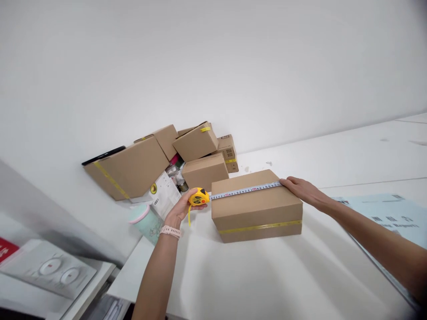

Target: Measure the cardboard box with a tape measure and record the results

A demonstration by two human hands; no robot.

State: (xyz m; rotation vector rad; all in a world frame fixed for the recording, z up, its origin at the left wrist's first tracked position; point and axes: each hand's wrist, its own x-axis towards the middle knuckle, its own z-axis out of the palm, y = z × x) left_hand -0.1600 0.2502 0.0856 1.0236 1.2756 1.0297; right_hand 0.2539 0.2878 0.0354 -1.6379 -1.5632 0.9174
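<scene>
A brown cardboard box (256,213) with yellow tape along its front side sits on the white table. My left hand (183,206), with a pink band at the wrist, is closed around a yellow tape measure (199,197) just off the box's left edge. Its pulled-out blade (245,191) lies lengthwise across the top of the box, and a yellow strap dangles below the case. At the box's right edge, the fingers of my right hand (300,190) pinch the blade's far end, hiding its tip.
Several cardboard boxes (196,144) are piled against the wall at the back left. A mint-green cup (147,222) with a pink rim stands near the table's left edge. Light blue printed papers (383,218) lie on the right. A white box (50,269) is at lower left.
</scene>
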